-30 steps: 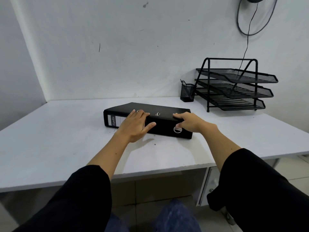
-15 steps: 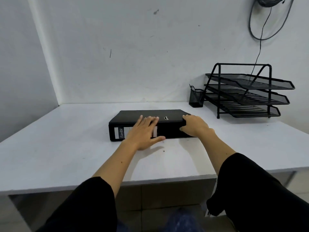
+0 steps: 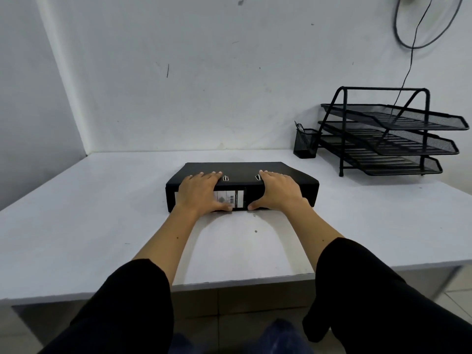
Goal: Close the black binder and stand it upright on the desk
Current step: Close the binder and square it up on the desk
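The black binder (image 3: 245,167) lies flat and closed in the middle of the white desk (image 3: 76,226), its labelled spine facing me. My left hand (image 3: 201,192) grips the left part of the spine, fingers over the top cover and thumb along the bottom edge. My right hand (image 3: 278,191) holds the right part of the spine the same way. Between the two hands the white spine label and two metal slots on the cover show.
A black three-tier mesh letter tray (image 3: 390,134) stands at the back right of the desk, with a small black mesh pen cup (image 3: 305,144) beside it against the wall. A black cable (image 3: 408,60) hangs down the wall above the tray.
The binder has turned so its spine faces me squarely. Both hands have shifted onto the spine, thumbs now under its lower edge.
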